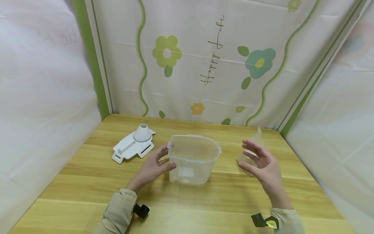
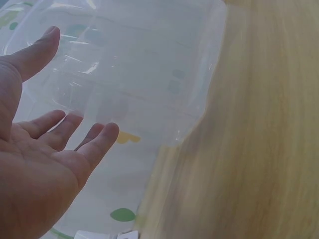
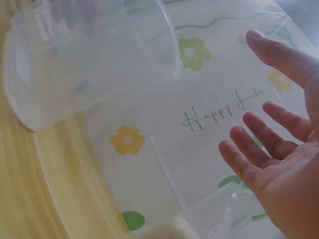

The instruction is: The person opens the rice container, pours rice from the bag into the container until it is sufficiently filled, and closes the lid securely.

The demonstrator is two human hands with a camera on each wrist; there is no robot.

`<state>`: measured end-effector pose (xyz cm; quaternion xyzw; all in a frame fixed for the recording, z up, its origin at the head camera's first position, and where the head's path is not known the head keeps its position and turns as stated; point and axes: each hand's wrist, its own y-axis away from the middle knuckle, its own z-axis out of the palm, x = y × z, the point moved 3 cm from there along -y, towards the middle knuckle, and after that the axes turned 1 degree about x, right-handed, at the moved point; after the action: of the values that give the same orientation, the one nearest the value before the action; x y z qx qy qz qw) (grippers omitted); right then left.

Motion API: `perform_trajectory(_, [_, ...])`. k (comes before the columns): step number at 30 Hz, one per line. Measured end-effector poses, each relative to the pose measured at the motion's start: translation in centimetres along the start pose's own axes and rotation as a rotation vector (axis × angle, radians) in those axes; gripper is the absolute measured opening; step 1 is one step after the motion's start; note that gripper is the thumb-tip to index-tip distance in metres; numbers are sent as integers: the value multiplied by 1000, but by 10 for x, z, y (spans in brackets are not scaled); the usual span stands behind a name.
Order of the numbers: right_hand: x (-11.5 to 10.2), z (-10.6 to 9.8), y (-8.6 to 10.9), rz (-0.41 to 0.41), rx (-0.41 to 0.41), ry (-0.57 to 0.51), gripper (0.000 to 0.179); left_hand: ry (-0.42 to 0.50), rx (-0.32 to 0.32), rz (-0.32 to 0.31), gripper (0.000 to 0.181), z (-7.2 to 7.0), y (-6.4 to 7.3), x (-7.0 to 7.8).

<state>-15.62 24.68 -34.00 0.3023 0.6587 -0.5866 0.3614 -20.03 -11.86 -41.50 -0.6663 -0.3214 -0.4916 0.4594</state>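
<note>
A clear plastic container point(image 1: 191, 165) without a lid stands upright on the table, a pale label showing through its lower wall. My left hand point(image 1: 156, 165) is at its left side, thumb in front and fingers reaching toward the back. In the left wrist view those fingers point(image 2: 102, 142) are spread and relaxed beside the clear wall. My right hand point(image 1: 264, 165) is held well to the right of the container, palm facing it, fingers point(image 3: 259, 147) apart and holding nothing. Behind that hand is a clear plastic bag point(image 1: 242, 158) with tan contents, partly hidden by the hand.
A white plastic lid point(image 1: 130, 148) with side clips and a cone-shaped cup point(image 1: 143, 132) on it lies at the left of the wooden table point(image 1: 187, 208). Printed fabric point(image 1: 187, 81) hangs behind the table, and pale fabric walls stand at both sides.
</note>
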Motion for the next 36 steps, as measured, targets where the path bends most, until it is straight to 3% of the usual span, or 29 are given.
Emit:
perform_trajectory(6, [-14,-16,-1,-123,78,-102,71,-2,-3,7,75,0,-1,-1])
perform_trajectory(12, [-21,-32,-1,-171,169,-174,70,-3,-2,11,75,-1,-1,-3])
perform_trajectory(20, [-21,-47,0,-78,291,-89,75,-4,-2,7,75,-1,-1,-3])
perform_trajectory(28, [-18,-54,2,-47,331,-71,80,-7,1,3,76,-1,-1,-1])
perform_trajectory(36, [-9,-65,5,42,366,12,84,2,-4,11,76,-1,-1,-3])
